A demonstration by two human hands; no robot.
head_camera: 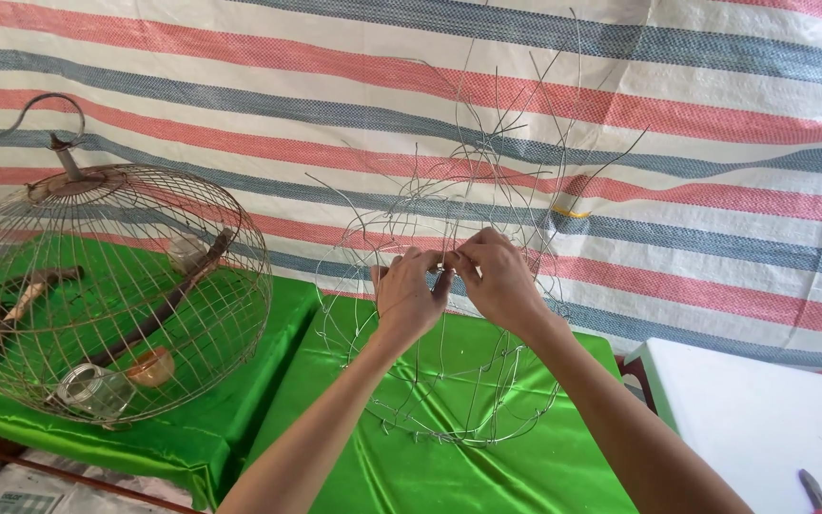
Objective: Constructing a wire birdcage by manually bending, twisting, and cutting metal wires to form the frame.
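An unfinished wire cage frame [449, 409] stands on the green satin cloth [525, 466], its loose wire ends spreading upward against the striped sheet. My left hand [406, 297] and my right hand [495, 278] meet at the frame's upper middle. Both pinch thin wires between thumb and fingers at the same spot, fingertips almost touching. The exact wire joint is hidden by my fingers.
A finished round wire birdcage [111, 286] with a hook, wooden perches, a glass jar and an orange cup stands at the left. A striped tarp [620, 114] hangs behind. A white board [763, 419] lies at the right, with pliers [815, 490] near its lower edge.
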